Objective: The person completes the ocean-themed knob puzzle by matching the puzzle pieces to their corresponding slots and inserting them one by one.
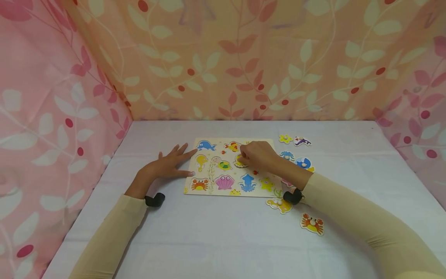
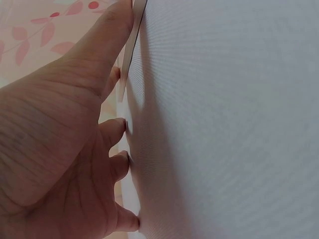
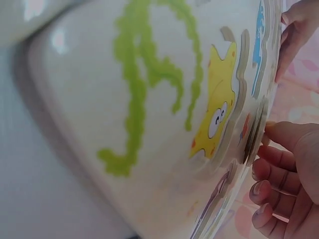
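A wooden peg puzzle board with sea-animal pictures lies flat on the table. My right hand is over its right half, pinching a yellow puzzle piece between thumb and finger at the board's surface. The right wrist view shows the thumb and fingertip on that piece, its edge close against the board, beside the yellow starfish picture. At the board's left edge, my left hand spreads its fingers, with thumb and index finger touching the edge. From the left wrist, the thumb lies along the board's side.
Several knobbed pieces lie right of the board: a yellow star, a purple dolphin-like piece, a blue octopus-like piece, a yellow seahorse and an orange crab. My right forearm partly covers others. Leaf-patterned cloth walls surround the white table.
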`<state>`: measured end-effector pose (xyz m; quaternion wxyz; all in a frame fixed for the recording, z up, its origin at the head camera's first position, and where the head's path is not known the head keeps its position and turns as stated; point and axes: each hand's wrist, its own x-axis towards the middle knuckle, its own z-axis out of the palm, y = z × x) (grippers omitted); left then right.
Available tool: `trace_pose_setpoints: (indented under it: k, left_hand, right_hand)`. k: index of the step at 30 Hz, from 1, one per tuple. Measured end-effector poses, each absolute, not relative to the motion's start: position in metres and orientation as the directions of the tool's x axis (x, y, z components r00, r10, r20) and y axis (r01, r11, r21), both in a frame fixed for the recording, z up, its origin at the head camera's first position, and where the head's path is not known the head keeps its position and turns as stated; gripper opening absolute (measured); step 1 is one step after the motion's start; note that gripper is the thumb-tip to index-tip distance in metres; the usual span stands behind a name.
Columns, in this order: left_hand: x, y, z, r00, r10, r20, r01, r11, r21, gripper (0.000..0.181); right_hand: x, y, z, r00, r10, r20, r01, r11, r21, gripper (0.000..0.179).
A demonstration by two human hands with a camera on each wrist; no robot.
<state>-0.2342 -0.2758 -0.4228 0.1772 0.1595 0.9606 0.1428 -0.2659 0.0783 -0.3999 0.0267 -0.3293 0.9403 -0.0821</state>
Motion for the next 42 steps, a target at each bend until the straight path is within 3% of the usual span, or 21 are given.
trace_pose_setpoints:
  k: [20, 33, 42]
  left_hand:
    - [-0.232, -0.274, -0.420, -0.883, 0.359, -0.301, 0.255, 0.907, 0.335, 0.100]
    - [-0.231, -0.271, -0.417, -0.882, 0.356, -0.311, 0.250, 0.909, 0.332, 0.099]
    - [-0.230, -0.272, -0.416, -0.882, 0.353, -0.312, 0.247, 0.910, 0.334, 0.097]
  right_hand:
    - [-0.266, 0.075, -0.398, -0.794, -0.606, -0.043, -0.591, 0.786, -0.180, 0.026]
    - [-0.268, 0.084, -0.397, -0.757, -0.650, -0.066, -0.613, 0.742, -0.272, 0.017]
    - [-0.271, 0.082, -0.396, -0.737, -0.675, -0.043, -0.645, 0.720, -0.257, 0.017]
